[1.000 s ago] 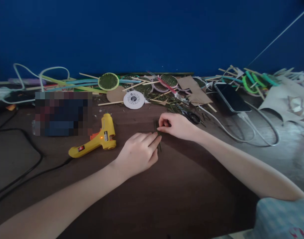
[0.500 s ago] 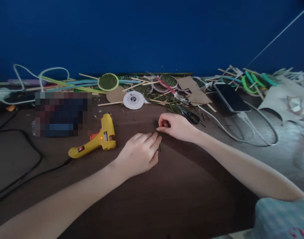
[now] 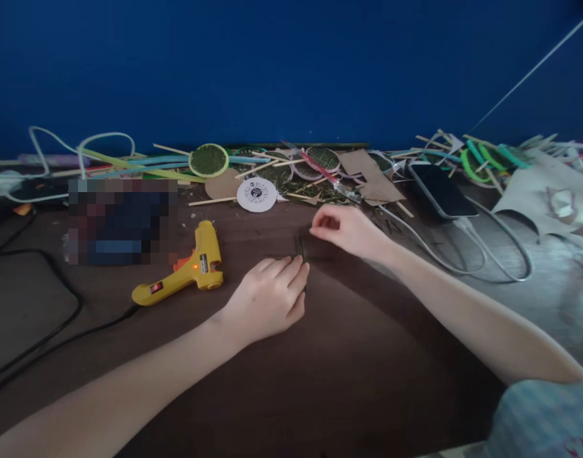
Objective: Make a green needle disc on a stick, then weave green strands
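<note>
Flat left hand on strips; right hand pinched narrow, contents unclear; glue gun left, phone right.

From my remote view I can read no words. The dark print on a white disc, far left of centre, the label on the yellow glue gun at left, and the red lettering near right are illegible.

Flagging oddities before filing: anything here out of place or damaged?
Oddly, a pixelated patch beside the yellow glue gun masks what's there. The gun lies on its side though its light glows. The thin green strips under the left hand are too dark to judge.
</note>
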`<state>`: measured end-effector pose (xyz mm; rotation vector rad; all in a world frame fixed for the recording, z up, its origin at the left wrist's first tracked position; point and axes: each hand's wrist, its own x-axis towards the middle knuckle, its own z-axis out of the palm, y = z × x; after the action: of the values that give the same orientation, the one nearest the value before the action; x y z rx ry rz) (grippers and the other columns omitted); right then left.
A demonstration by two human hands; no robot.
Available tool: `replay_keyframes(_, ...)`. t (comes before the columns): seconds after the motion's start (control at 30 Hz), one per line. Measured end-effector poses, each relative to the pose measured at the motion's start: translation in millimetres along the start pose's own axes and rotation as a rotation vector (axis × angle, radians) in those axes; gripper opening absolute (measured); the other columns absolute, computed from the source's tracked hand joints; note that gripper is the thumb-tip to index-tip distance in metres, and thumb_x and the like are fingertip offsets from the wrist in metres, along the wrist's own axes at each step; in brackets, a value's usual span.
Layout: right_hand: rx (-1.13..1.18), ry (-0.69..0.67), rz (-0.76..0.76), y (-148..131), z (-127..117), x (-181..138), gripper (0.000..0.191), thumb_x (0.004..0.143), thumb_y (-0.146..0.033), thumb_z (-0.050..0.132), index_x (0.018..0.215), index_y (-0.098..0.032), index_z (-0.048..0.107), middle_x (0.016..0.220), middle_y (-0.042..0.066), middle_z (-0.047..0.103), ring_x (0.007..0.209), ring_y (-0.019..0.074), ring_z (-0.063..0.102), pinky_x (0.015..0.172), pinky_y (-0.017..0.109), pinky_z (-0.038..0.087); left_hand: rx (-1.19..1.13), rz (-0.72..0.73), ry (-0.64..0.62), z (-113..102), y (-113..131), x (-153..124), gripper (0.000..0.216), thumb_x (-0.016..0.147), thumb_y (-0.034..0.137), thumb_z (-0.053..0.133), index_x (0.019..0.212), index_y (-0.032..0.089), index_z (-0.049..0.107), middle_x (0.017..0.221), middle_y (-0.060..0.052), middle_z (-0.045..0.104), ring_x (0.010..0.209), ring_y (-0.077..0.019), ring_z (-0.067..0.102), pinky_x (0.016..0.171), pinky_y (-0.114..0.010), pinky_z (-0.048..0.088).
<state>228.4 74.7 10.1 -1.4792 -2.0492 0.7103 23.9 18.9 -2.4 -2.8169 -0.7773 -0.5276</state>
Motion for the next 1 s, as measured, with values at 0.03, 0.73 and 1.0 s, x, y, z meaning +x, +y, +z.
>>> replay_keyframes(0.03, -0.030, 0.105, 0.015, 4.7, -5.4, 2.7, 0.005, 0.075, -0.023, 0.059, 0.074, -0.018, 0.058, 0.065, -0.001, 0.056, 0.059, 0.0114, 0.049, 0.060, 0.025, 0.037, -0.003, -0.001, 0.006, 0.2, 0.0, -0.1, 0.033, 0.080, 0.019, 0.046, 0.106, 0.008, 0.063, 0.108, -0.012, 0.067, 0.094, -0.0230, 0.063, 0.079, -0.035, 0.050)
replay_keyframes(0.73, -0.258, 0.228, 0.021, 32.5, -10.3, 21.4, 0.008, 0.071, -0.018, 0.061, 0.066, -0.019, 0.055, 0.076, 0.003, 0.054, 0.074, 0.0177, 0.050, 0.068, 0.031, 0.039, 0.002, -0.007, 0.012, -1.7, 0.5, 1.3, 0.036, 0.082, 0.018, 0.044, 0.113, 0.009, 0.058, 0.106, -0.011, 0.067, 0.094, -0.0225, 0.063, 0.078, -0.035, 0.050)
replay_keyframes(1.0, 0.013, 0.167, 0.120, 29.0, -31.0, 19.8, 0.008, 0.071, -0.024, 0.060, 0.071, -0.017, 0.057, 0.069, 0.001, 0.062, 0.067, 0.0153, 0.057, 0.068, 0.032, 0.044, -0.024, -0.025, 0.034, -0.8, -0.4, 1.1, 0.035, 0.080, 0.016, 0.045, 0.111, 0.008, 0.058, 0.104, -0.011, 0.068, 0.093, -0.0221, 0.064, 0.077, -0.035, 0.051)
